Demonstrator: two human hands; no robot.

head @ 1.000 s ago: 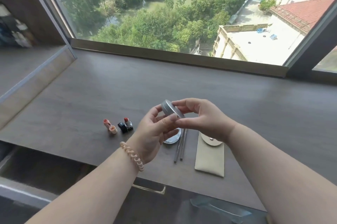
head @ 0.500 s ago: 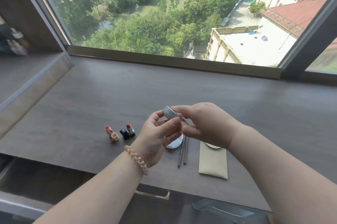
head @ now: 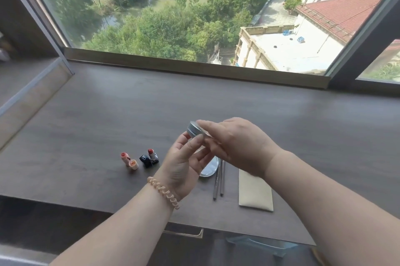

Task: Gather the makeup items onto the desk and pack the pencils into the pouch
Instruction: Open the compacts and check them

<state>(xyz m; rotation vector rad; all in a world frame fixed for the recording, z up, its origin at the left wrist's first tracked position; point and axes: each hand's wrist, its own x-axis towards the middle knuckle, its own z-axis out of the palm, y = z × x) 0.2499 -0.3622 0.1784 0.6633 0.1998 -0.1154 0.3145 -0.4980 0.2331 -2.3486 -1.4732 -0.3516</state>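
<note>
A small round silver tin (head: 193, 130) is held above the dark desk (head: 108, 118) by both hands. My left hand (head: 184, 168) grips it from below with thumb and fingertips. My right hand (head: 236, 144) covers its top and right side. Under the hands a flat silver lid or mirror disc (head: 209, 168) lies on the desk. Two grey pencils (head: 218, 181) lie side by side just right of it. A beige pouch (head: 255, 192) lies flat to their right, its top hidden by my right wrist. Left of the hands an open peach lipstick (head: 125, 158) with its cap and an open red lipstick (head: 151, 156) with a black cap rest on the desk.
A large window with a wooden sill (head: 194, 69) runs along the desk's far edge. A glass partition (head: 32, 90) bounds the left side. Below the desk's front edge are a drawer handle (head: 184, 234) and a clear tray (head: 259, 244).
Both hands have kept hold of the tin, with the right hand sliding further over its top. The view has tilted slightly, so the items sit lower in frame.
</note>
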